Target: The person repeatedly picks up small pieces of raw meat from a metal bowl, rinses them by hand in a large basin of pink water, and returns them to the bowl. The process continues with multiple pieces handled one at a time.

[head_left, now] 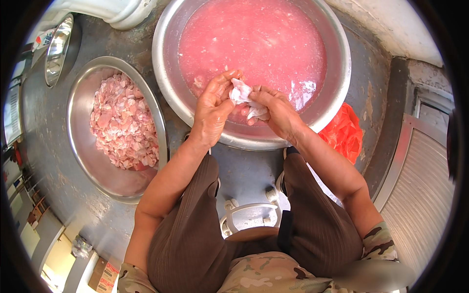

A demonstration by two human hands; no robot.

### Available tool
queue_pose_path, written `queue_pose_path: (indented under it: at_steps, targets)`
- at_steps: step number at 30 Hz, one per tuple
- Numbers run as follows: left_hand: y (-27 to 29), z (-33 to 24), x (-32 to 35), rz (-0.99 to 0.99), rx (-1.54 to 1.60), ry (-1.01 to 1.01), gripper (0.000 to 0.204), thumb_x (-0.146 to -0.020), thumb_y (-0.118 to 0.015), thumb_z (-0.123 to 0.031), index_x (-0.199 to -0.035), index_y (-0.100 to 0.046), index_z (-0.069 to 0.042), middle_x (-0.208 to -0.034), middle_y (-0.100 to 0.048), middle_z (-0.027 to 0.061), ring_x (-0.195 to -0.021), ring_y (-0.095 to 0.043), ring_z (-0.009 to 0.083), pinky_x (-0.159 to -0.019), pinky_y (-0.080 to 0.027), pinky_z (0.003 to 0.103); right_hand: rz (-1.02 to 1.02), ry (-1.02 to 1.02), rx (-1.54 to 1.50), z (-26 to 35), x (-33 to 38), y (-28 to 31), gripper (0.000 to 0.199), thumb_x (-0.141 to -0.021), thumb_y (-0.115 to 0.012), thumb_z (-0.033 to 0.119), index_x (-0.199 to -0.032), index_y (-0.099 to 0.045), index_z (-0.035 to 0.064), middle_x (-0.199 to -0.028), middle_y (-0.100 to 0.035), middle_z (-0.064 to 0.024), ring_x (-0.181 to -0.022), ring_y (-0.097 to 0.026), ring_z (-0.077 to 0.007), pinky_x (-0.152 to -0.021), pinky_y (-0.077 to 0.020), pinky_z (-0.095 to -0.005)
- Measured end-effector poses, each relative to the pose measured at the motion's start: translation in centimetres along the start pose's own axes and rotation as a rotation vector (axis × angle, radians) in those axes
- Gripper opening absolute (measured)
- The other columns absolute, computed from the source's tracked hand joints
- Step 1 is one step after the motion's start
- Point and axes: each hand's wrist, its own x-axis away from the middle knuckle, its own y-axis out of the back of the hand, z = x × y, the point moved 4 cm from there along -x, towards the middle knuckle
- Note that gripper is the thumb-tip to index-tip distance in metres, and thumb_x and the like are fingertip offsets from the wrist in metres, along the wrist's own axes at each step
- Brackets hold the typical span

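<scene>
Both my hands meet over the near part of a large metal basin of cloudy pink water. A whitish piece of raw meat is pinched between them. My left hand, wet and curled, grips its left side. From the other side, the fingers of my right hand close on it, and a pale flap hangs below them. Some fingertips are hidden behind the piece. To the left, a wide metal bowl holds a heap of cut pink meat pieces.
A red plastic bag lies against the basin's right side. Farther left stands another metal bowl. A white pedestal rises behind. Between my legs is a low wheeled stool. At right are a wall and a ribbed panel.
</scene>
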Motion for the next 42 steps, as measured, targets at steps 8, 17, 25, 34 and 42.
queue_pose_path:
  at_steps: [8,17,25,34,42]
  targets:
    - [0.2,0.2,0.0,0.023,-0.013,0.053,0.052,-0.08,-0.039,0.012,-0.131,-0.04,0.0,-0.128,-0.046,0.012,-0.117,-0.048,0.0197,-0.094,-0.044,0.032,-0.073,0.102,0.248,0.4,-0.2,0.3,0.037,-0.091,-0.053,0.038,-0.101,-0.061,0.0021,-0.083,-0.063,-0.0064,-0.067,-0.06,-0.0105,-0.051,-0.0506,-0.0236]
    - [1.8,1.5,-0.2,-0.067,0.344,0.246,0.048,-0.081,-0.045,0.005,-0.129,-0.04,0.004,-0.121,-0.049,0.0123,-0.112,-0.05,0.0213,-0.097,-0.042,0.035,-0.047,0.007,0.136,0.5,-0.2,0.3,0.043,-0.095,-0.043,0.039,-0.104,-0.056,-0.0008,-0.087,-0.062,-0.0114,-0.072,-0.062,-0.0165,-0.058,-0.0524,-0.0291]
    - [4.2,2.4,-0.6,-0.312,0.484,0.377,0.033,-0.087,-0.054,-0.012,-0.116,-0.052,0.004,-0.107,-0.057,0.0122,-0.093,-0.055,0.0201,-0.079,-0.047,0.032,0.029,-0.11,-0.137,0.7,-0.7,2.0,0.044,-0.096,-0.036,0.036,-0.11,-0.049,-0.0027,-0.107,-0.058,-0.0206,-0.096,-0.062,-0.0287,-0.077,-0.053,-0.0388]
    - [1.8,3.3,0.7,-0.221,0.116,0.569,0.024,-0.085,-0.066,-0.028,-0.092,-0.057,-0.006,-0.086,-0.058,0.0055,-0.068,-0.054,0.0134,-0.059,-0.046,0.027,0.183,0.128,-0.281,1.0,-0.9,1.6,0.035,-0.09,-0.044,0.009,-0.122,-0.041,-0.003,-0.128,-0.048,-0.0182,-0.12,-0.048,-0.0289,-0.103,-0.0373,-0.0383]
    - [-0.4,3.6,0.5,-0.169,0.192,0.441,0.019,-0.087,-0.063,-0.02,-0.096,-0.054,-0.007,-0.085,-0.058,0.004,-0.07,-0.055,0.0119,-0.061,-0.045,0.028,0.147,0.216,-0.261,1.1,-0.7,0.4,0.038,-0.092,-0.038,0.009,-0.128,-0.039,-0.0012,-0.132,-0.045,-0.017,-0.125,-0.042,-0.0249,-0.106,-0.0331,-0.0381]
